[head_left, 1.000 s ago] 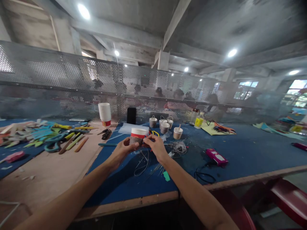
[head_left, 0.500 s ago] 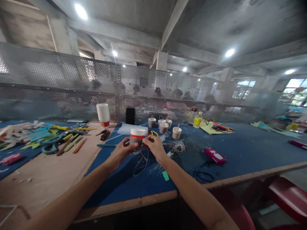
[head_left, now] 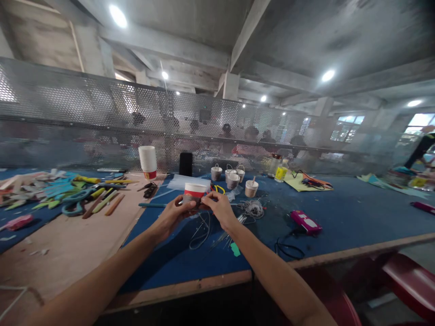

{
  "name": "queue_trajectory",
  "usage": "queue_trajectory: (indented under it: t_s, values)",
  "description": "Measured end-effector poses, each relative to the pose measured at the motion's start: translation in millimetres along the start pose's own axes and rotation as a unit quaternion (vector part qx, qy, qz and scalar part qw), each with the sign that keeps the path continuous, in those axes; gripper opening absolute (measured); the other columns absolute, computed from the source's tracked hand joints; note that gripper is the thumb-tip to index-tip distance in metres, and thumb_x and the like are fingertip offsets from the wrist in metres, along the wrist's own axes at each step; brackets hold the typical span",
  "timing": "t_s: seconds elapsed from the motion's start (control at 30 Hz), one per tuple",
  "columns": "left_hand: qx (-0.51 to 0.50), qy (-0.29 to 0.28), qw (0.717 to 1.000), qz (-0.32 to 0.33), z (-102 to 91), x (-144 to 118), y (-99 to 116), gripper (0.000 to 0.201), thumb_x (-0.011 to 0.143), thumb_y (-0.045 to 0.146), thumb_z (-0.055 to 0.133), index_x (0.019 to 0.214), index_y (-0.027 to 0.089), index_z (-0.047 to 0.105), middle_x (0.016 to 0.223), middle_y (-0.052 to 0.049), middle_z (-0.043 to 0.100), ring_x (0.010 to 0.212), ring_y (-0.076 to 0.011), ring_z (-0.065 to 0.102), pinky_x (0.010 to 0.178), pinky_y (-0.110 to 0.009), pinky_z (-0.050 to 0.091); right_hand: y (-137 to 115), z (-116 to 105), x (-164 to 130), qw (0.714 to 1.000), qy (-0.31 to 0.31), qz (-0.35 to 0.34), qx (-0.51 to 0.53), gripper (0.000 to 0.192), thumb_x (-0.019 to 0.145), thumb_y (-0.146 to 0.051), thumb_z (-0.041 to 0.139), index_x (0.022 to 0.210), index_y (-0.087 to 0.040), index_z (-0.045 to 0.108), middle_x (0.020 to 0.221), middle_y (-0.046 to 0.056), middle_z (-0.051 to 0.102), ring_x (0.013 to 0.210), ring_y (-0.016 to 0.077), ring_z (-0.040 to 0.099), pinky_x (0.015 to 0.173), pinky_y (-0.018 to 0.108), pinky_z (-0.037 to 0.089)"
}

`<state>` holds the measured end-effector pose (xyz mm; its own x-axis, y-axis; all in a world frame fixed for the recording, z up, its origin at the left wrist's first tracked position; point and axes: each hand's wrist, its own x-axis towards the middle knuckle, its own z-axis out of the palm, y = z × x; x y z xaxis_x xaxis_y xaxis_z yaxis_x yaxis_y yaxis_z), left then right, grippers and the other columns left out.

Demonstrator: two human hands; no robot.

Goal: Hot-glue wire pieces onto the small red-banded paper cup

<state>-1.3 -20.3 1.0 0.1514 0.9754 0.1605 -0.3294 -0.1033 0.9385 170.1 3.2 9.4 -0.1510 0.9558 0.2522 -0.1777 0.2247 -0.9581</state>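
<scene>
A red and white paper cup (head_left: pixel 195 192) is upright in front of me, its lower part wrapped in grey cord. My left hand (head_left: pixel 175 213) is closed around the cup's left side, the thumb lying across the wrapped band. At the cup's right side, my right hand (head_left: pixel 219 209) pinches the grey cord, though its fingertips partly hide the spot. A loose length of cord (head_left: pixel 208 232) loops down to the blue table below. Just behind the hands lie yellow-handled scissors (head_left: pixel 219 189). A tangle of grey cord (head_left: pixel 252 208) sits right of my right hand.
Several small cord-wrapped cups (head_left: pixel 233 181) stand beyond my hands. A stack of paper cups (head_left: pixel 147 160) and a black phone (head_left: pixel 186 164) are at the back. Scissors (head_left: pixel 72 204) and coloured scraps lie left. A magenta device (head_left: pixel 306 222) rests right, near a yellow-labelled bottle (head_left: pixel 280 172).
The view has shifted very slightly. Both hands stay at the cup, which sits marginally lower between them. At the far right edge, a dark sleeved arm has come into view.
</scene>
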Motion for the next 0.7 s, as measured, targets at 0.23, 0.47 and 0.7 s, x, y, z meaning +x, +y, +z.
queue_trajectory:
  t_s: [0.23, 0.47, 0.7]
  values:
    - [-0.018, -0.012, 1.0, -0.011, -1.5, 2.6, -1.0, 0.034, 0.076, 0.031, 0.084, 0.107, 0.019, 0.073, 0.108, -0.008, 0.077, 0.096, -0.0213, 0.072, 0.089, -0.033, 0.055, 5.6, -5.4, 2.7, 1.0, -0.009, -0.018, -0.021, 0.028, 0.072, -0.046, 0.076, 0.072, -0.021, 0.067, 0.073, -0.001, 0.067, 0.067, 0.0177, 0.066, 0.07, 0.033, 0.059]
    - [-0.027, 0.025, 0.999, -0.006, -12.4, 10.8, -6.6, 0.035, 0.077, 0.033, 0.083, 0.105, 0.015, 0.075, 0.107, -0.013, 0.078, 0.095, -0.0238, 0.073, 0.081, -0.031, 0.057, 12.0, -7.1, 1.3, 0.989, -0.028, -0.076, -0.125, 0.024, 0.082, -0.041, 0.07, 0.094, -0.021, 0.065, 0.081, 0.0, 0.068, 0.056, 0.0143, 0.064, 0.058, 0.028, 0.052]
    - [-0.064, 0.028, 0.998, 0.005, -15.7, 12.4, -6.2, 0.037, 0.076, 0.035, 0.085, 0.106, 0.017, 0.072, 0.106, -0.01, 0.077, 0.092, -0.022, 0.074, 0.079, -0.03, 0.058, 12.0, -1.1, -14.1, 0.966, -0.091, -0.105, -0.219, 0.017, 0.09, -0.038, 0.063, 0.099, -0.024, 0.063, 0.077, -0.002, 0.069, 0.052, 0.0139, 0.063, 0.056, 0.026, 0.048]
